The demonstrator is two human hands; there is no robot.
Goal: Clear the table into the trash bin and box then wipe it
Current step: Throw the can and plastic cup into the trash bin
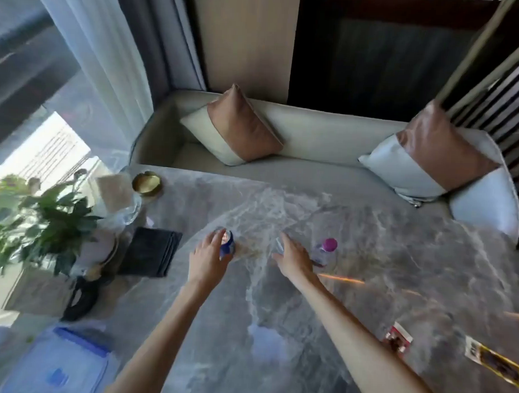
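On the grey marble table (368, 259), my left hand (207, 257) wraps around a blue drink can (227, 243) standing near the middle. My right hand (294, 257) covers a second can (279, 244), of which only a blurred grey edge shows; whether the fingers grip it I cannot tell. A small clear bottle with a pink cap (327, 249) stands just right of that hand. A red and white wrapper (399, 339) and a yellow-edged packet (495, 363) lie at the near right. A clear box with a blue lid (58, 362) sits on the floor at the lower left.
A black folded cloth (150, 251), a gold ashtray (147, 184), a glass jar (125, 203) and a potted plant (45, 227) crowd the table's left end. A pale sofa (313, 133) with two cushions runs behind the table. Orange sticks (340, 278) lie right of my right arm.
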